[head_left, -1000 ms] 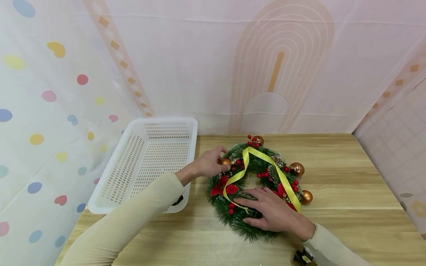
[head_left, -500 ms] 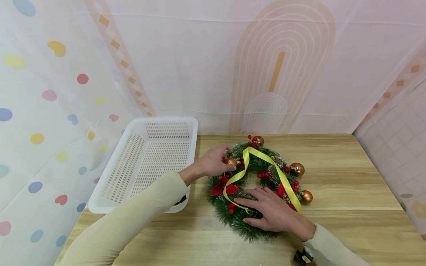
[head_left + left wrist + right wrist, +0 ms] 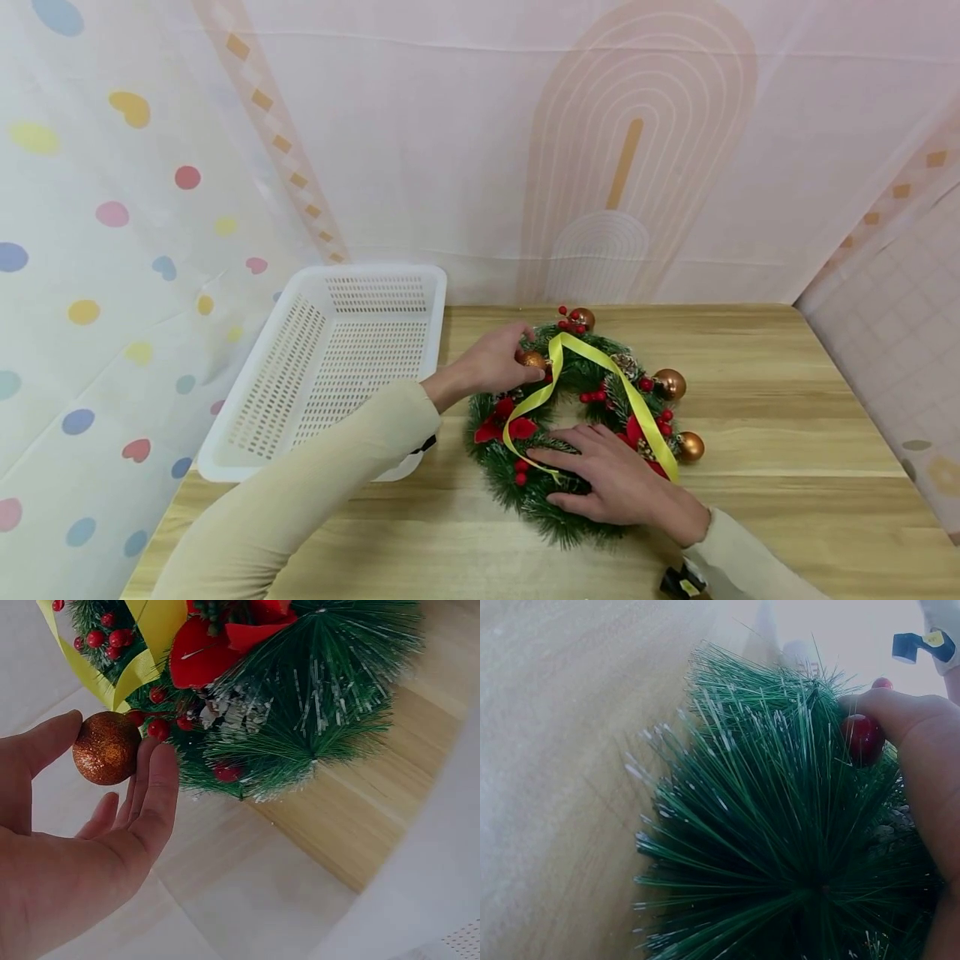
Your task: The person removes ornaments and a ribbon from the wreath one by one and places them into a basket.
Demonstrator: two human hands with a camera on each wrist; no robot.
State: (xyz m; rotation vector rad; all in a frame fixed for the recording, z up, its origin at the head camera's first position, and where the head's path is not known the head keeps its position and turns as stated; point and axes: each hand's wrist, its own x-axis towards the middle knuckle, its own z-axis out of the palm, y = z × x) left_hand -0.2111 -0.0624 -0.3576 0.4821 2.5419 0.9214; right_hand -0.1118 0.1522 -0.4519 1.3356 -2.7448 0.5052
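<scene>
A green Christmas wreath (image 3: pixel 517 496) with red berries, red flowers and pinecones lies flat on the table. Over it loops a yellow ribbon (image 3: pixel 596 353). My left hand (image 3: pixel 487 364) pinches a glittery copper bauble (image 3: pixel 106 748) between thumb and fingers, at the wreath's upper left edge. In the left wrist view the bauble sits beside berries on the wreath. My right hand (image 3: pixel 611 479) rests on the wreath's lower right part, fingers spread. Its thumb lies by a red berry (image 3: pixel 862 739) in the right wrist view; its palm side is hidden.
A white perforated plastic basket (image 3: pixel 437 308) stands left of the wreath, partly behind my left forearm. Copper baubles (image 3: pixel 670 382) stick out on the wreath's right and top edges. The wooden table (image 3: pixel 795 400) meets a patterned backdrop behind.
My left hand has moved right and slightly away from me with the bauble, farther over the wreath. The right hand has stayed where it was.
</scene>
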